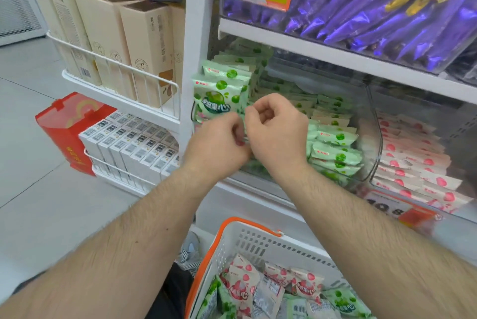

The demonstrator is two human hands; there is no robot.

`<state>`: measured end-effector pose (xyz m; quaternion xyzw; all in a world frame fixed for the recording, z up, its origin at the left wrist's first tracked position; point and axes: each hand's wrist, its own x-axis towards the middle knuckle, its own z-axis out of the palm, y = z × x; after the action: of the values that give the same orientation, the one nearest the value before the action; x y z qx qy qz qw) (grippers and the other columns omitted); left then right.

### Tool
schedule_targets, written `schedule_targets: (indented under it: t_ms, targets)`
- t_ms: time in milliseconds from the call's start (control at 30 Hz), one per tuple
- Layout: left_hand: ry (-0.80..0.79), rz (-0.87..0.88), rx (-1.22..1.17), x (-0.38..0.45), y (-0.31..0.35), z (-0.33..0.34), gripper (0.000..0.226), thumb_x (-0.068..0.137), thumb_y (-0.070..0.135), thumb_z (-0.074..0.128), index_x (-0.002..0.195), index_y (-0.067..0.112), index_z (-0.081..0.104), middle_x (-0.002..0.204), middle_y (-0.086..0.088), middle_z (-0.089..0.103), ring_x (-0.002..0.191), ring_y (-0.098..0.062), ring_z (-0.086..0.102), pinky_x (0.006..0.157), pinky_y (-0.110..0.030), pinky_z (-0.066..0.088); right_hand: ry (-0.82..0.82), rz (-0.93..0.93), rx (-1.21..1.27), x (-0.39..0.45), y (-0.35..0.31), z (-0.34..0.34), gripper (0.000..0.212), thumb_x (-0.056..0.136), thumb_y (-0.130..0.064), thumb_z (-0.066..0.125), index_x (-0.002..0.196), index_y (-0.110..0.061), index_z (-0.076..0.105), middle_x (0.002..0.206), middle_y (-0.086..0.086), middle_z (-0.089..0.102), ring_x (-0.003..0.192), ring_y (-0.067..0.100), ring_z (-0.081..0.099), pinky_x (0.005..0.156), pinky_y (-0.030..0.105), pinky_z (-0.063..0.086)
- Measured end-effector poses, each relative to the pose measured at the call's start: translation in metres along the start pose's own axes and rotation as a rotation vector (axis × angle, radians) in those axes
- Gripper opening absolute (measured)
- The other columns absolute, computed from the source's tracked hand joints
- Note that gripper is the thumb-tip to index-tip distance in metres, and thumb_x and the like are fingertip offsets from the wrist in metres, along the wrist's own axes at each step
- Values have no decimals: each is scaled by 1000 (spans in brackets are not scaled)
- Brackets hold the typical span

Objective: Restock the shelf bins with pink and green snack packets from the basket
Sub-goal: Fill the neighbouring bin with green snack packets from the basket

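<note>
A: Hand state?

B: Both hands are held together in front of the clear plastic shelf bin (371, 137) filled with green snack packets (335, 149). The left hand (219, 148) is seen with fingers curled in; the right hand (277, 127) likewise, knuckles up. Something thin and pale seems to be pinched between them, but it is blurred and hidden by the fingers, so what is held cannot be told.

A: Stock location?

B: An upright green packet (216, 97) is stood at the left front corner of that bin, just beside the left hand. Pink snack packets (413, 163) are stacked in the next bin to the right of it. The white perforated plastic basket with orange rim (258, 243) is seen below the bin, between the forearms, with mixed pink and green packets (271, 290) piled loosely inside. Purple foil packets (387, 8) are shelved above the bin.
</note>
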<state>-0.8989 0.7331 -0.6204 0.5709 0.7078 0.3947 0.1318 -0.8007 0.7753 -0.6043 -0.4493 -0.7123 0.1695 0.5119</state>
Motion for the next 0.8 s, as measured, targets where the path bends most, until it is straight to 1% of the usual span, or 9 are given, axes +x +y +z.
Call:
schedule_targets:
  t_ms: [100,167,233,333,400,500,567,700,800]
  targets:
    - [-519,214,253,-14,4,19,45,76,38,56,117,21,62,108,-4,69,101,-26,63,80,-36,52,52,-154,106,-41,17,-17,12,75,-18,63,66,-11,63,55,-3,55,52,13,49,54,26,43]
    - [-829,195,359,-28,-1,38,32,79,29,68,109,20,64,100,-1,67,96,-24,63,81,-34,51,-3,-132,146,-78,44,-29,13,76,-17,62,65,-10,62,54,-3,53,50,11,47,51,24,41]
    - [-1050,128,458,-40,-8,58,17,78,30,73,88,24,60,83,7,59,77,-15,58,71,-29,48,-112,40,131,-118,81,-39,14,78,-16,63,65,-13,61,54,-7,52,49,7,47,49,22,40]
    - [-1299,80,630,-52,-14,83,40,83,41,70,116,20,61,109,4,60,99,-19,58,88,-35,49,-482,322,-108,-172,140,-41,14,83,-14,65,71,-21,61,59,-13,54,54,3,50,53,17,38]
    - [-1358,87,677,-56,-16,95,51,86,42,69,131,20,56,120,4,59,105,-18,56,92,-34,47,-848,404,-259,-201,170,-33,8,85,-23,65,93,-25,65,80,-11,61,73,4,57,66,24,45]
    - [-1397,60,674,-57,-19,106,63,88,45,66,142,23,44,137,6,51,110,-14,49,90,-30,38,-1333,373,-286,-235,195,-10,62,80,-32,68,137,-35,46,135,5,42,123,24,46,97,38,46]
    - [-1418,29,696,-56,-22,109,67,88,48,65,145,24,40,146,6,44,125,-17,46,94,-31,36,-1519,293,-289,-249,200,8,85,74,-36,76,145,-41,30,147,5,25,132,30,34,101,43,44]
    - [-1439,-10,703,-52,-24,115,68,88,50,64,145,23,41,149,5,41,131,-18,43,97,-31,36,-1619,282,-341,-272,203,38,106,61,-37,88,145,-46,23,151,9,16,133,37,35,101,46,47]
    - [-1442,-8,677,-49,-23,121,63,89,47,64,143,21,45,145,3,46,127,-19,47,93,-31,38,-1580,348,-369,-286,205,49,94,64,-33,86,140,-40,32,140,10,35,122,34,45,94,45,50]
